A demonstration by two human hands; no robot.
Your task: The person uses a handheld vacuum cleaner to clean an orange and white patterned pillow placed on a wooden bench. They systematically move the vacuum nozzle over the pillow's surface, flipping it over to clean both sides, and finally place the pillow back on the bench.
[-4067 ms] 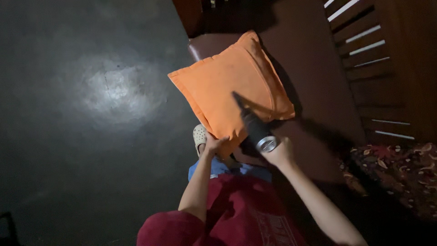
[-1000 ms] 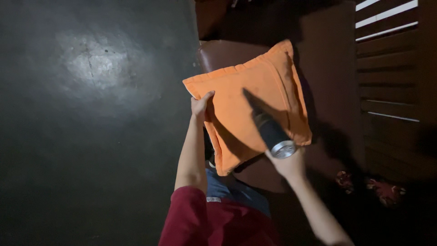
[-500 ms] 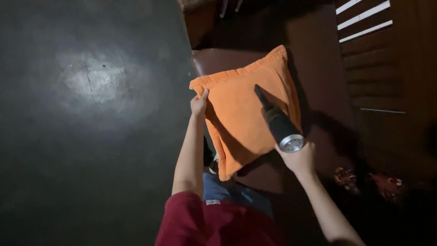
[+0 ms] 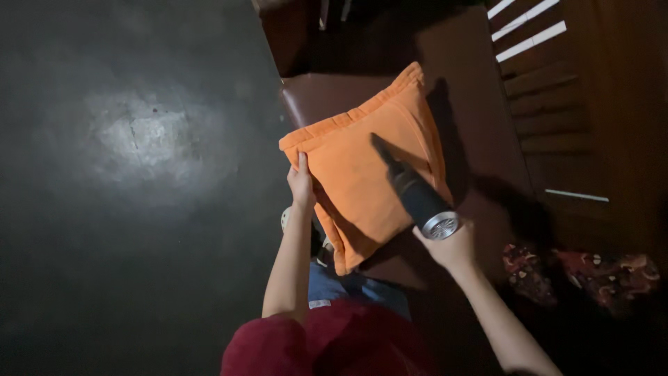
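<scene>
The orange cushion [image 4: 365,184] stands tilted on a brown seat [image 4: 327,94], between the two hands. The left hand [image 4: 301,184] grips its near left edge, fingers flat on the fabric; the right hand [image 4: 452,247] is clenched around a dark handheld device [image 4: 417,195] (metal grille at its rear end), whose narrow tip points at the cushion's face. Dark floor [image 4: 139,139] lies to the left, wooden slats [image 4: 550,104] to the right. A patterned cloth [image 4: 591,268] is barely readable in shadow.
</scene>
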